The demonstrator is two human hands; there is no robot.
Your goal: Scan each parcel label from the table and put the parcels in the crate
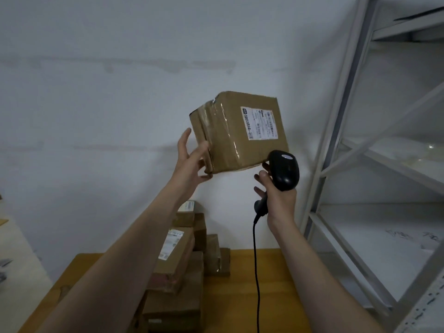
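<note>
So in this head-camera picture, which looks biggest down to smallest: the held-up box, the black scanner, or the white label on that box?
1. held-up box
2. black scanner, handle included
3. white label
The last two look close, so their order is unsure.

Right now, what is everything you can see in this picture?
raised parcel: one, brown cardboard, held up before the wall
label: one, white, on the raised parcel's near face
scanner: one, black, at the raised parcel's lower right corner
cable: one, black, hanging from the scanner
stacked parcels: several, brown, piled on the table
table: one, yellowish wood, below
shelving: one, pale grey, right
left hand: grips the raised parcel's lower left corner
right hand: grips the scanner
</note>
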